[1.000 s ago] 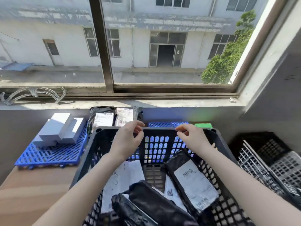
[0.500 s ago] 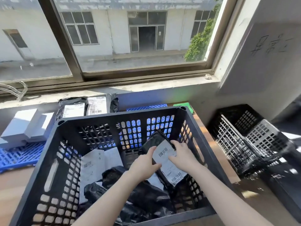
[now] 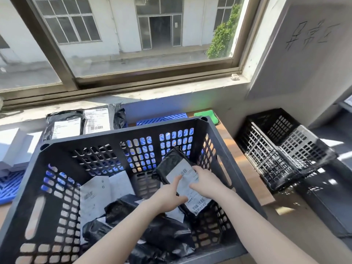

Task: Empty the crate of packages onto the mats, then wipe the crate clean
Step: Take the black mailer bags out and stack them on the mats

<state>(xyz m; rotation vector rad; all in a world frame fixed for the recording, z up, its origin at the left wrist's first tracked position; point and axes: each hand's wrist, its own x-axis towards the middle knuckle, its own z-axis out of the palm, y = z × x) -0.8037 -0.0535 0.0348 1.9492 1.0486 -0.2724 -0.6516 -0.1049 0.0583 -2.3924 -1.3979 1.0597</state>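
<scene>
A dark grey perforated crate (image 3: 106, 139) stands on the wooden table and holds several black and white packages. Both my hands are inside it on a black package with a white barcode label (image 3: 172, 161) that leans against the right wall. My left hand (image 3: 168, 196) grips its left edge, thumb on the label. My right hand (image 3: 204, 182) grips its right side. A white package (image 3: 94, 195) and black bags (image 3: 163, 231) lie on the crate floor. Two black labelled packages (image 3: 82, 121) lie on the mat behind the crate.
Blue mats lie behind the crate (image 3: 162, 119) and at the left (image 3: 9, 182), with white boxes (image 3: 13, 147) on the left one. A green cloth (image 3: 206, 115) sits behind the crate's right corner. Black wire crates (image 3: 282, 147) stand on the right, below the window sill.
A second ago both hands were at the crate's far rim. They dropped into the crate and took hold of the labelled black package, and they still hold it.
</scene>
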